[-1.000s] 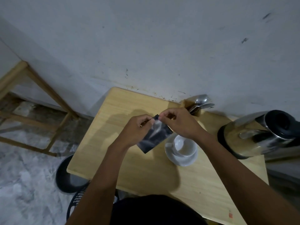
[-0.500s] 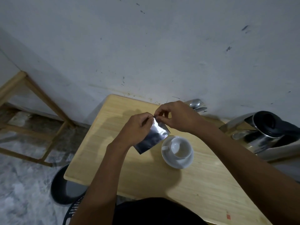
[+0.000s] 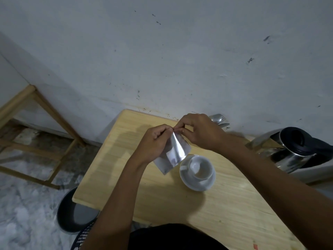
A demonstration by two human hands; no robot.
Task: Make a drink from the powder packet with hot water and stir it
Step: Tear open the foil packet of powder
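Both hands meet just above the middle of the frame: the left hand (image 3: pixel 154 141) and the right hand (image 3: pixel 200 130) each pinch the top edge of a silvery foil packet (image 3: pixel 173 153), thumbs and fingertips closed on it where they nearly touch, so that the packet hangs down and slightly to the left from that shared grip, held up over the table. Nearest the camera, at the bottom edge, a dark garment fills the space between the two bare forearms. Below the packet lies the pale wooden table (image 3: pixel 180 199), and just to the packet's lower right a white cup (image 3: pixel 199 167) stands upright on a white saucer (image 3: pixel 191 184), its handle turned to the left; the packet's lower corner hangs close beside the cup's rim. At the lower left, off the table's edge, a dark round bin (image 3: pixel 75 213) sits on the marbled floor. Farther back, at the right of the frame, a steel kettle (image 3: pixel 292 150) with a black lid stands on the table. Behind the right hand, near the wall, cutlery (image 3: pixel 219 120) shows partly. A wooden frame (image 3: pixel 45 112) stands at the left against the grey wall.
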